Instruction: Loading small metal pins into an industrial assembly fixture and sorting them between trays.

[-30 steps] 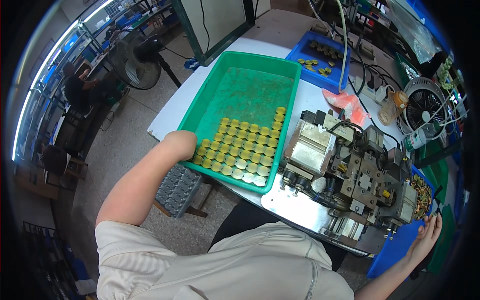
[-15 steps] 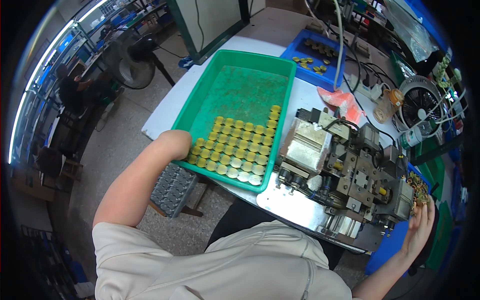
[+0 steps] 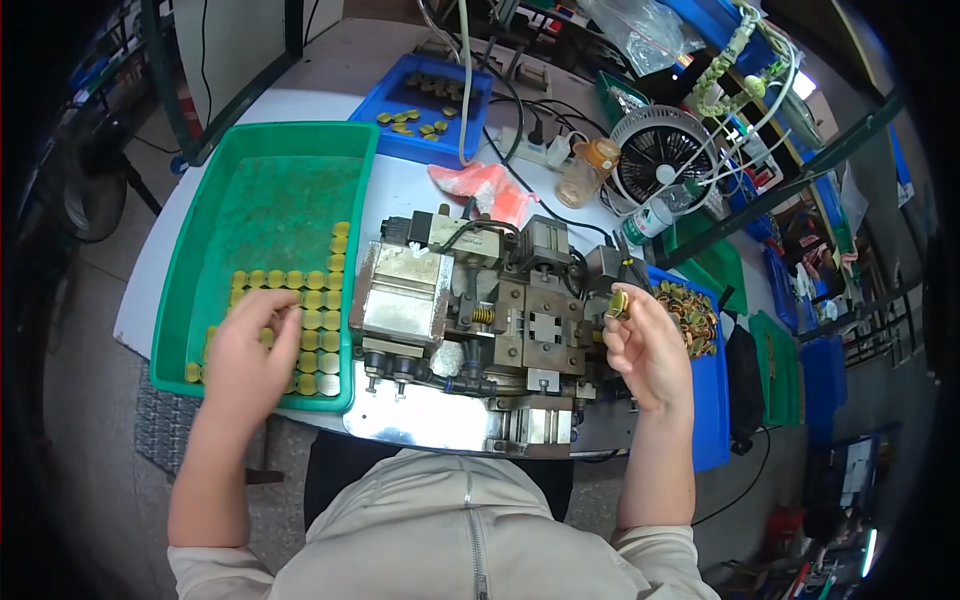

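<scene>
My right hand (image 3: 648,355) is raised at the right end of a metal fixture machine (image 3: 545,335). Its thumb and fingertips pinch a small yellowish metal piece (image 3: 618,304). Over the lower part of a green tray (image 3: 362,200) hovers my left hand (image 3: 245,350), thumb and index curled with their tips close together. Whatever those tips may hold is too small to make out. Beneath and around that hand, rows of round yellow metal pieces (image 3: 312,300) lie in the tray, some of them hidden by it.
A blue bin (image 3: 712,400) heaped with small metal parts (image 3: 690,312) stands right of the machine. Behind are a blue tray (image 3: 400,150) with loose pieces, a pink cloth (image 3: 485,190), a jar (image 3: 588,172), a bottle (image 3: 655,215) and a small fan (image 3: 660,150). Cables cross the table.
The view has swung to the right. My right hand has come out of the parts bin, now with a piece in its fingers. My left hand has moved rightward from the tray's left edge.
</scene>
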